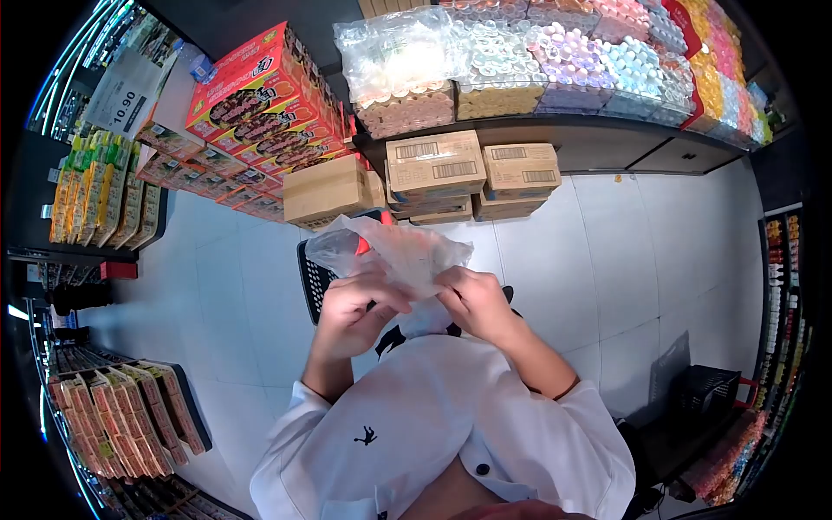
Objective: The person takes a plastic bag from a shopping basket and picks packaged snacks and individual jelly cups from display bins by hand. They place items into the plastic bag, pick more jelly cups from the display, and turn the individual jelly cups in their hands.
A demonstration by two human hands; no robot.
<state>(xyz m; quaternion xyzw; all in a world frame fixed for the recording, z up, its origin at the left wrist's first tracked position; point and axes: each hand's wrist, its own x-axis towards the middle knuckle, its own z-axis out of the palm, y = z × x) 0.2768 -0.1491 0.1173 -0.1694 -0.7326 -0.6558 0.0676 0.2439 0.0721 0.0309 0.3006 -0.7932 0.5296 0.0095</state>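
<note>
A thin, clear plastic bag (407, 251) is stretched between my two hands in front of my chest. My left hand (357, 303) grips its left side with curled fingers. On the right, my right hand (472, 299) pinches the bag's edge between thumb and fingers. Something red (362, 246) shows at the bag's left part; I cannot make out what it is. Below and behind the bag, partly hidden by it and my left hand, is a black perforated basket (314, 282).
Brown cardboard boxes (433, 165) are stacked on the tiled floor ahead, beside red printed cartons (260, 95). Behind them, a display counter holds bins of small packaged goods (572, 61). Racks of packets (121, 416) stand at left. A dark basket (706, 390) sits at right.
</note>
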